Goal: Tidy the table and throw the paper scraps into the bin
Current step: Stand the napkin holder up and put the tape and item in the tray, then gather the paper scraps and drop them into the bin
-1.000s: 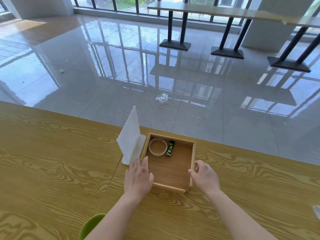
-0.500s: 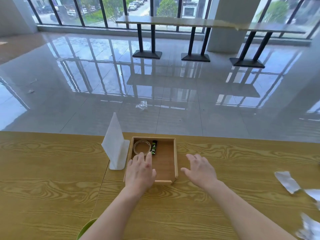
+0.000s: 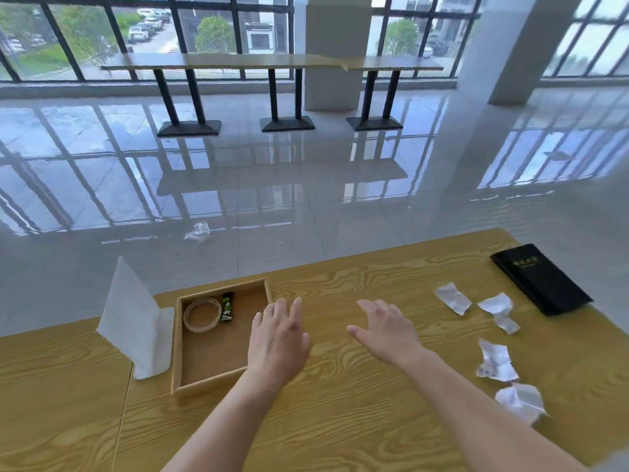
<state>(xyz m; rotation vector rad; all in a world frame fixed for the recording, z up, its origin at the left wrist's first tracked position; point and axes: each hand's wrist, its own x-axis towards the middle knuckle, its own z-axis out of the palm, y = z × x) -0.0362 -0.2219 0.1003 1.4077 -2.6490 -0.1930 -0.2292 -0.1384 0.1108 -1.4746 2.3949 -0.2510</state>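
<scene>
Several crumpled white paper scraps lie on the right of the wooden table [image 3: 340, 420]: one [image 3: 453, 298], another [image 3: 498, 311], a third [image 3: 496, 362] and one nearest me [image 3: 520, 400]. A shallow wooden tray [image 3: 177, 352] holds a clear tape ring [image 3: 202, 314] and a small green-and-black item [image 3: 227, 306]. My left hand [image 3: 277, 338] hovers over the tray's right edge, fingers apart, holding nothing. My right hand [image 3: 386, 330] is open above bare table, to the left of the scraps. No bin is in view.
A white folded napkin [image 3: 136, 318] stands just left of the tray. A black folder [image 3: 539, 279] lies at the table's far right corner. A crumpled clear wrapper [image 3: 197, 230] lies on the glossy floor beyond the table.
Both hands have let go of the tray and moved right. The view has swung right, bringing the paper scraps and the black folder into sight.
</scene>
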